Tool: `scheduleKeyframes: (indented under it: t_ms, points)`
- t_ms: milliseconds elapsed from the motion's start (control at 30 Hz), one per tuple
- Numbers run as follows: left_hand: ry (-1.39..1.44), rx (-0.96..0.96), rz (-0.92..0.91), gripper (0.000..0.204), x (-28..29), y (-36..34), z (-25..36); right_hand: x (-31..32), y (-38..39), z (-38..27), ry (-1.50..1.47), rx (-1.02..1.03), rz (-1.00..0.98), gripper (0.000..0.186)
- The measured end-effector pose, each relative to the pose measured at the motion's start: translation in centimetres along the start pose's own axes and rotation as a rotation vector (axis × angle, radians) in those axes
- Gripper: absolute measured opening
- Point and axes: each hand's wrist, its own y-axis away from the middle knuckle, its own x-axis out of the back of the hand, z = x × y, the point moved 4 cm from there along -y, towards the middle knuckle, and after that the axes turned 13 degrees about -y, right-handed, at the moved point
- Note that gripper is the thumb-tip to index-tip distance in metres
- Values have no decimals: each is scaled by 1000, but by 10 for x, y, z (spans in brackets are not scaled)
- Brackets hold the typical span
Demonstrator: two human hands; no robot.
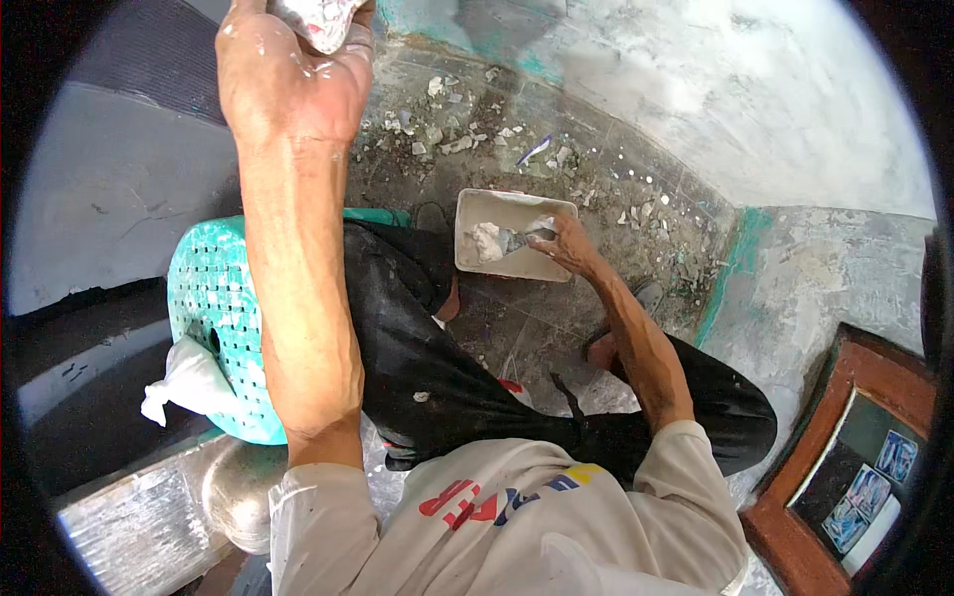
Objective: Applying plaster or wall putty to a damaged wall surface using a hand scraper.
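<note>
1. Right hand (564,244): fingers closed around the handle end of a scraper (514,240), over the right side of a pale rectangular tub (517,193).
2. Scraper blade: extends leftward from the fingers, inside the tub, meeting a white paste lump (486,241) there. Lump lies left of the hand, just beyond the blade.
3. Left hand (288,84): raised at upper left, palm side showing, white specks on skin. A white-smeared object (323,22) sits against the palm; fingers run out of view, so cannot tell how they close.
4. Tub: on the grey floor (517,323), well apart from the left hand.
</note>
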Motion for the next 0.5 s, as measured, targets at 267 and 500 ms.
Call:
scheduleKeyframes:
  t_ms: [267,500]
  points:
    - [-17,-6,-221,32,8,-13,3,127,16,-96,-306,-290,-196,45]
    - [-466,96,-205,46,21,27,-5,261,47,-211,-548,-210,-53,38]
